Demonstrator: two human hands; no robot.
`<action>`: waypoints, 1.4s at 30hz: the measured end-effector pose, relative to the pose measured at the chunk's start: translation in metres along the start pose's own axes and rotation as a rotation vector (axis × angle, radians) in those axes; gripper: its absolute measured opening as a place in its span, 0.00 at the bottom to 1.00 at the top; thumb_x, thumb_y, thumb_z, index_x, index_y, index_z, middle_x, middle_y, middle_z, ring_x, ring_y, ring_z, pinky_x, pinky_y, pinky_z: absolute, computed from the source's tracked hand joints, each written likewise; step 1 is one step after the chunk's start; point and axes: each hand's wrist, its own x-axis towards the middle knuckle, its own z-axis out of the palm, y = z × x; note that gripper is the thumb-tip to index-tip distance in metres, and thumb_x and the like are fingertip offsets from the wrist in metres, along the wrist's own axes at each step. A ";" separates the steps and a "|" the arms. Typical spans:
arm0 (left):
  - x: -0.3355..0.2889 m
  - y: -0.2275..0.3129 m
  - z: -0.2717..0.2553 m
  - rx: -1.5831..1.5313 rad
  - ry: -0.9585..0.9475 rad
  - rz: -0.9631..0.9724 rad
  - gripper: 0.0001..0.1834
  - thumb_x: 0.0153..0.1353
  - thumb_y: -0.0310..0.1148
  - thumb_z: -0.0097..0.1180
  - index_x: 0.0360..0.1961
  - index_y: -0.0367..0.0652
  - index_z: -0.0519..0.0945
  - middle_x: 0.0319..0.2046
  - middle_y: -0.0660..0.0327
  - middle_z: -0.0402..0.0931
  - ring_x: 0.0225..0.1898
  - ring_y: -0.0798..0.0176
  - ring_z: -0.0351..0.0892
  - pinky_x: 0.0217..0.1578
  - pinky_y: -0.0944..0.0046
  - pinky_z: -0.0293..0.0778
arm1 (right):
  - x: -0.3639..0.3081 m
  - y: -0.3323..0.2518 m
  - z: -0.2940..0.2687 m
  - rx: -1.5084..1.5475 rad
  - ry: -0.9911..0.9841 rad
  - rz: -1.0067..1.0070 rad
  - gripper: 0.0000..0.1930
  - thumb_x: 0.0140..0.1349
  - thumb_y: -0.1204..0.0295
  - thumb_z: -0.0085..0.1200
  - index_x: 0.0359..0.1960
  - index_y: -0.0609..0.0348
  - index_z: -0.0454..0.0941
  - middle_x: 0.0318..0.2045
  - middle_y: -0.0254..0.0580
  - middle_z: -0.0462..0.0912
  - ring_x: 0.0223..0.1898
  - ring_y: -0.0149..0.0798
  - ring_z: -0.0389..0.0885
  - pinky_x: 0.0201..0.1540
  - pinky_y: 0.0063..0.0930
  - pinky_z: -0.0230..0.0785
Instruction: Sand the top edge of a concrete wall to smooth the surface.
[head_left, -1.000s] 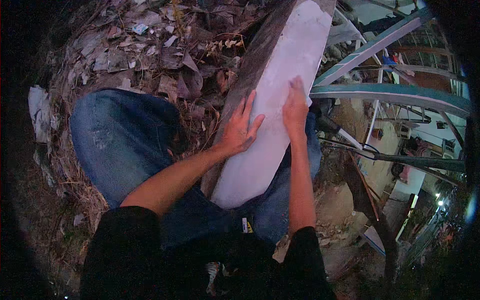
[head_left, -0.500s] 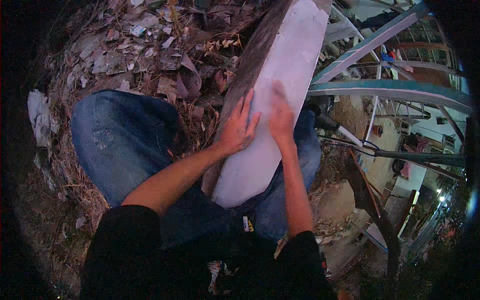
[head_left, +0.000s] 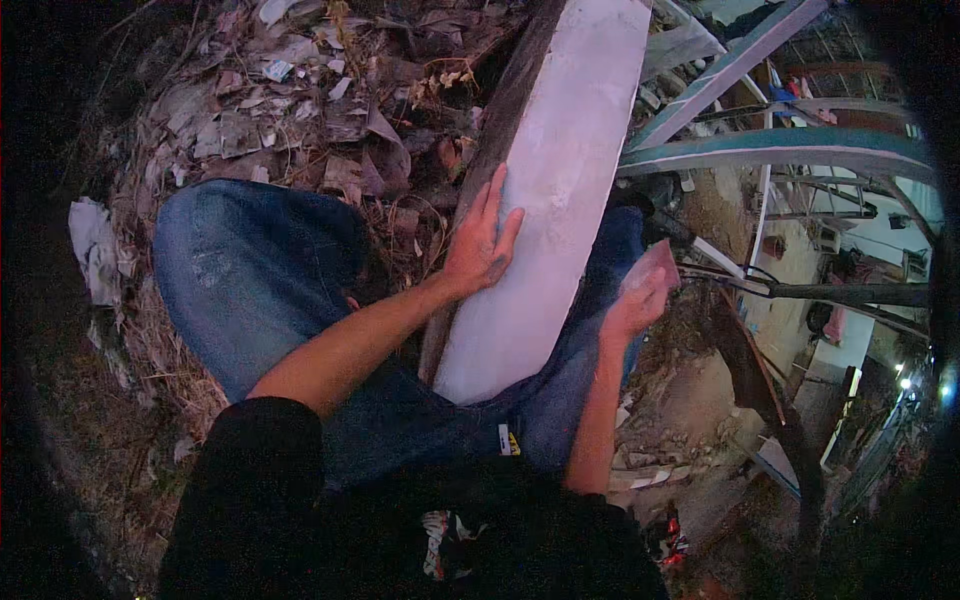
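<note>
A long, thick beam with a smooth white top face [head_left: 560, 200] and a rough dark side runs from my lap away to the upper right. My left hand [head_left: 482, 245] lies on its left edge, fingers stretched and thumb apart, holding nothing. Off the beam's right side, above my right thigh, my right hand [head_left: 634, 308] is closed on a small flat pinkish sheet [head_left: 655, 262] that looks like sandpaper. The sheet sticks out past the fingertips, apart from the white face. Faint grey marks show on that face.
My bent knees in blue jeans [head_left: 255, 270] flank the beam's near end. Dry leaves and scraps [head_left: 240, 125] cover the ground at left. On the right are green-and-white curved beams [head_left: 780, 150], a dark post [head_left: 745, 370] and, farther off, a lit yard.
My right hand has lifted off the white face and moved right, bringing the pinkish sheet into view. My left hand stays on the beam's edge. The view has shifted slightly.
</note>
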 end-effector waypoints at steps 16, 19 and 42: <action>0.000 -0.024 0.002 -0.095 0.045 -0.028 0.32 0.73 0.42 0.41 0.71 0.36 0.54 0.63 0.35 0.64 0.64 0.35 0.64 0.65 0.48 0.60 | -0.148 -0.183 0.047 0.263 -0.557 0.268 0.25 0.75 0.70 0.34 0.69 0.71 0.57 0.72 0.58 0.55 0.75 0.49 0.48 0.74 0.36 0.39; -0.005 0.000 0.007 -0.028 0.003 -0.193 0.33 0.73 0.45 0.40 0.68 0.30 0.57 0.63 0.35 0.64 0.64 0.36 0.64 0.65 0.49 0.59 | -0.144 -0.142 0.026 0.499 -0.317 0.723 0.23 0.74 0.65 0.39 0.64 0.69 0.65 0.63 0.51 0.68 0.64 0.46 0.65 0.67 0.37 0.55; -0.001 -0.012 0.009 -0.009 0.033 -0.155 0.35 0.72 0.47 0.41 0.66 0.25 0.58 0.63 0.33 0.62 0.65 0.35 0.63 0.66 0.50 0.59 | -0.107 -0.117 -0.007 0.839 -0.176 1.005 0.27 0.73 0.59 0.43 0.67 0.64 0.61 0.63 0.48 0.68 0.63 0.45 0.68 0.63 0.42 0.64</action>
